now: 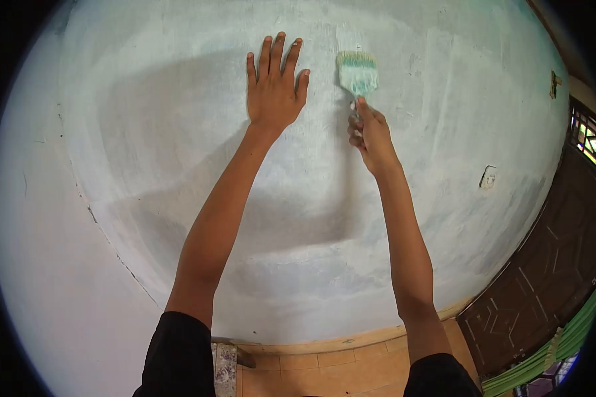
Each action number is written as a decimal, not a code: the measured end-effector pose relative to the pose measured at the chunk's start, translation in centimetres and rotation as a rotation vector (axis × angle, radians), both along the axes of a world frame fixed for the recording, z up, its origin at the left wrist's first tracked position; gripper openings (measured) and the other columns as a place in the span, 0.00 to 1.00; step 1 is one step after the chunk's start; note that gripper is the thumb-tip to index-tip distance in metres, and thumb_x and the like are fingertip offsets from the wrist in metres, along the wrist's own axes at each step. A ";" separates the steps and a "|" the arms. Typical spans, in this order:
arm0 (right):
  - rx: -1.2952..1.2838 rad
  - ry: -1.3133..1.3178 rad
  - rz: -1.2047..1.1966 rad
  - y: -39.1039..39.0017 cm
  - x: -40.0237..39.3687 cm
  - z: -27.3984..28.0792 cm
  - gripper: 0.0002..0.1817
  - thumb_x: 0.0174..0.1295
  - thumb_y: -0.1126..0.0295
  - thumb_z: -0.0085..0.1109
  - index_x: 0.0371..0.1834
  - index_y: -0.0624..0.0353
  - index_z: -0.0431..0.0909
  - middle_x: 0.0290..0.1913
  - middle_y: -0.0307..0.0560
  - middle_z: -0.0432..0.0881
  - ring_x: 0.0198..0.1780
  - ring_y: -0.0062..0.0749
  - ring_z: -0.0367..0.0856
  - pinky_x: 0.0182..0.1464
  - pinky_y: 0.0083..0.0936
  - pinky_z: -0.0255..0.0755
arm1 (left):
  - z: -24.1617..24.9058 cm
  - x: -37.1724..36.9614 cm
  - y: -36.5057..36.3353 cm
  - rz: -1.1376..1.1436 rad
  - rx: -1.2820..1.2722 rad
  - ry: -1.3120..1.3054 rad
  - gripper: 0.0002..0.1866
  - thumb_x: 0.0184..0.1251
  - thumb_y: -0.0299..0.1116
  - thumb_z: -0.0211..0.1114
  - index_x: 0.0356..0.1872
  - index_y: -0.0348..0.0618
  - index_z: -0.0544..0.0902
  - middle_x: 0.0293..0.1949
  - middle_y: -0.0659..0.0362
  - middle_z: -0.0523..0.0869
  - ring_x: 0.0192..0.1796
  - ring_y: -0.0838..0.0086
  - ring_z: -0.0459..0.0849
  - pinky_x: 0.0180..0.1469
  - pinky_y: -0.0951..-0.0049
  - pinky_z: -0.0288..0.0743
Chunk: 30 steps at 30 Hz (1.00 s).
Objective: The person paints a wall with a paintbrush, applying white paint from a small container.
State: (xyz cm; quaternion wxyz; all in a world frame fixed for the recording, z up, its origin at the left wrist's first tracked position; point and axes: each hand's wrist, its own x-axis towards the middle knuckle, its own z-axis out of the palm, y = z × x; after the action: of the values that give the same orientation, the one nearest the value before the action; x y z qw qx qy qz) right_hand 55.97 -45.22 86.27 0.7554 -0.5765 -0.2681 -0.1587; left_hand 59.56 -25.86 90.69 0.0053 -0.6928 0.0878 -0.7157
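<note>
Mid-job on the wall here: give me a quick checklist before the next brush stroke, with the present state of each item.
1. Right hand gripping the paintbrush by its handle: ok.
2. Bristles against the wall: ok.
3. Left hand flat on the wall, fingers spread, apart from the brush: ok.
4. Paint load on the bristles: cannot tell.
5. Wall switch away from the brush: ok.
6. Even coverage: not ok, darker patches show lower down.
</note>
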 end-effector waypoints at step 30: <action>-0.098 -0.076 -0.174 0.8 1.7 3.8 0.20 0.76 0.49 0.46 0.36 0.55 0.72 0.24 0.33 0.65 0.21 0.17 0.58 0.22 0.18 0.55 | -0.2 0.2 0.1 0.024 0.038 -0.033 0.29 0.76 0.49 0.49 0.77 0.67 0.58 0.78 0.61 0.56 0.81 0.65 0.49 0.79 0.47 0.44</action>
State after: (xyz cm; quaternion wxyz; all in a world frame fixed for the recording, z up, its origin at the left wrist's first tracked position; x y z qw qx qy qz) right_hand 57.71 -44.41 90.11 0.6991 -0.6272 -0.2529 -0.2322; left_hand 59.78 -25.80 90.45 0.0284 -0.6819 0.0927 -0.7250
